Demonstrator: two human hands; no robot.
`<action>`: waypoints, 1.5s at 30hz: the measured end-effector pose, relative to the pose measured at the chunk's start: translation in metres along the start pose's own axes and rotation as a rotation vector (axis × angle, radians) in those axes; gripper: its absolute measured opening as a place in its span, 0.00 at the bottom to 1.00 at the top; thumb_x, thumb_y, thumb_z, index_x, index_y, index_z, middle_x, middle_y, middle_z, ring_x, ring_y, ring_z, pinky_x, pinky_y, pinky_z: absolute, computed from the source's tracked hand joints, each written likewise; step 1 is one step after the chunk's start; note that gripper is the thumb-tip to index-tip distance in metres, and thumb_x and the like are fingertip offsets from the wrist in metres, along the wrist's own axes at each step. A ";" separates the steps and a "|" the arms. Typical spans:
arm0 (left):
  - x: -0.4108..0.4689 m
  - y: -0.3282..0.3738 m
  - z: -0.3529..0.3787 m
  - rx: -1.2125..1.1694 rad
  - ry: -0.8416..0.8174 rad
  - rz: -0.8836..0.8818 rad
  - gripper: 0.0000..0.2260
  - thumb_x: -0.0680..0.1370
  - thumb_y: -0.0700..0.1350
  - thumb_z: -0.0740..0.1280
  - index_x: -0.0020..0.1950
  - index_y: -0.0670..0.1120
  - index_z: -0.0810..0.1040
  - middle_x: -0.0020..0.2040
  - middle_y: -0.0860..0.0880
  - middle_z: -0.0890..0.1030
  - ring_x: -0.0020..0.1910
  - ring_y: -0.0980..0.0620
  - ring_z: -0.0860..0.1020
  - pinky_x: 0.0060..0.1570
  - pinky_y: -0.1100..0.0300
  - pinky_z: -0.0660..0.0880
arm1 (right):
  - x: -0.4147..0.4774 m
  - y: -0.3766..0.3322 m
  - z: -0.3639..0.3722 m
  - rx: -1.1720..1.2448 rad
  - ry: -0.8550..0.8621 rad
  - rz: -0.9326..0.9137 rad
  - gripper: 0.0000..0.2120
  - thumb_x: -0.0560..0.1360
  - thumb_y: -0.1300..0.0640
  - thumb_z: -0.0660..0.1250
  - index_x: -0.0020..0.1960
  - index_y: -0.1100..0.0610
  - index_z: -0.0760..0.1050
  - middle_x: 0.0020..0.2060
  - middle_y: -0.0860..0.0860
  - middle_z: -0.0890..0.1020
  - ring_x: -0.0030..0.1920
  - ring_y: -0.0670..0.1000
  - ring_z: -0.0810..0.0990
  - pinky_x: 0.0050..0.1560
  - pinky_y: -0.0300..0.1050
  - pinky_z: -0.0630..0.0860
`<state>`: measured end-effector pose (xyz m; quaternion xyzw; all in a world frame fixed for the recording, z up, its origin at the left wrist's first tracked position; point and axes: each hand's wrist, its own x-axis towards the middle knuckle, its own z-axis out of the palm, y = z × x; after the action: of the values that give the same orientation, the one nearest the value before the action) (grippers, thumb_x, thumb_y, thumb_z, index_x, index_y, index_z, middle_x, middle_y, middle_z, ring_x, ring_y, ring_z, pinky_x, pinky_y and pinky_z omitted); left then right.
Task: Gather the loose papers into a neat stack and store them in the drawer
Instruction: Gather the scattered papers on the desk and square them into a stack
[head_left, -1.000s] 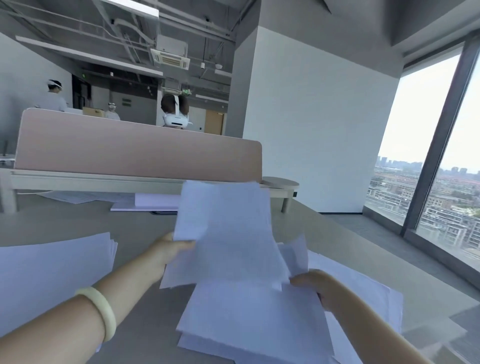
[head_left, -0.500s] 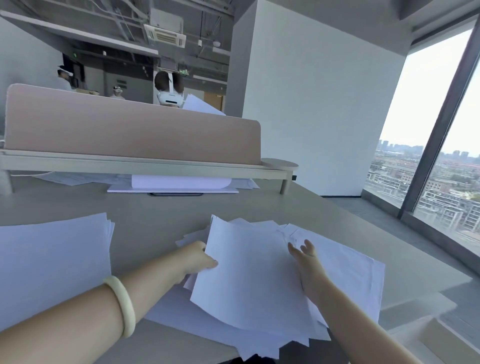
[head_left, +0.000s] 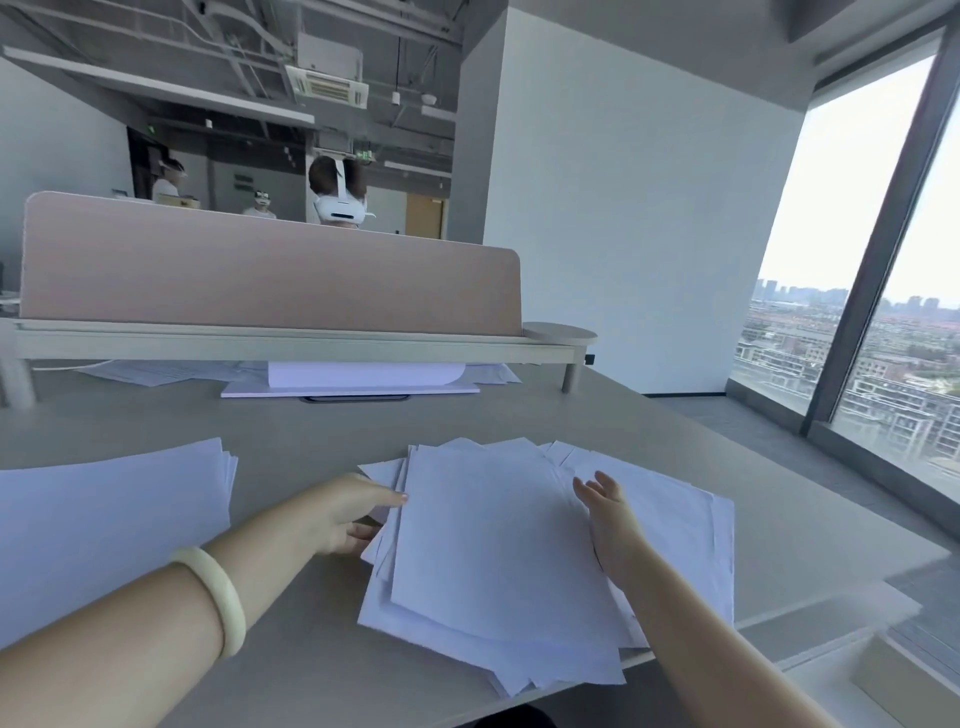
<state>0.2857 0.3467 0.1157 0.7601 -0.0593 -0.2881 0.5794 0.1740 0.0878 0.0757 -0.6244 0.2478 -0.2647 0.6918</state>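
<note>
**Loose sheets being squared up, drawer yet to come**

A person works at a broad, matt grey-beige desk (head_left: 311, 431), gathering papers; the stacking step is in hand and nothing has gone into storage. Beyond the pile stands a long dusty-pink fabric divider screen (head_left: 270, 275) with rounded corners. To the left of the pile, well apart from it, lies a second, tidier stack of white paper (head_left: 104, 519). The landmark itself, a fanned pile of loose white paper sheets (head_left: 493, 545), sits flat on the desk near its front edge, with thin, limp leaves and corners jutting out on every side. Below and to the right of the pile, past the desk edge, a pale box-shaped compartment (head_left: 831, 680) shows; it is probably the drawer, though that cannot be told for sure.

The right hand (head_left: 608, 514) lies flat on the pile's right part, fingers straight and spread. The left hand (head_left: 343, 514) pinches the pile's left edge, thumb on top and fingers tucked beneath. A smooth cream bangle (head_left: 218, 597) circles the left wrist.

The next move likely calls for pressing both sides inward and tapping the edges level, since slick sheets slide easily.
</note>
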 end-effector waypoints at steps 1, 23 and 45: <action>-0.001 0.001 0.000 0.002 0.009 0.009 0.09 0.75 0.41 0.70 0.53 0.42 0.75 0.42 0.46 0.77 0.36 0.48 0.76 0.31 0.59 0.73 | 0.001 0.001 0.001 -0.019 -0.006 0.000 0.28 0.80 0.56 0.61 0.77 0.56 0.55 0.76 0.54 0.60 0.74 0.55 0.63 0.71 0.52 0.63; 0.008 -0.005 0.035 0.266 -0.079 0.064 0.19 0.74 0.35 0.68 0.64 0.38 0.72 0.46 0.45 0.80 0.44 0.45 0.79 0.34 0.61 0.73 | -0.013 -0.002 0.007 -0.200 -0.118 0.065 0.30 0.80 0.51 0.62 0.77 0.52 0.54 0.73 0.50 0.64 0.71 0.53 0.67 0.70 0.51 0.65; 0.058 0.019 0.145 0.862 0.056 0.321 0.16 0.75 0.50 0.63 0.60 0.45 0.72 0.61 0.45 0.71 0.62 0.42 0.68 0.49 0.58 0.66 | 0.002 -0.039 -0.113 -0.202 0.341 0.287 0.33 0.77 0.54 0.66 0.76 0.60 0.55 0.60 0.59 0.71 0.57 0.59 0.74 0.57 0.51 0.71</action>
<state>0.2646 0.1940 0.0880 0.9204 -0.2748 -0.1231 0.2493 0.0973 0.0004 0.1031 -0.5949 0.4724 -0.2393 0.6047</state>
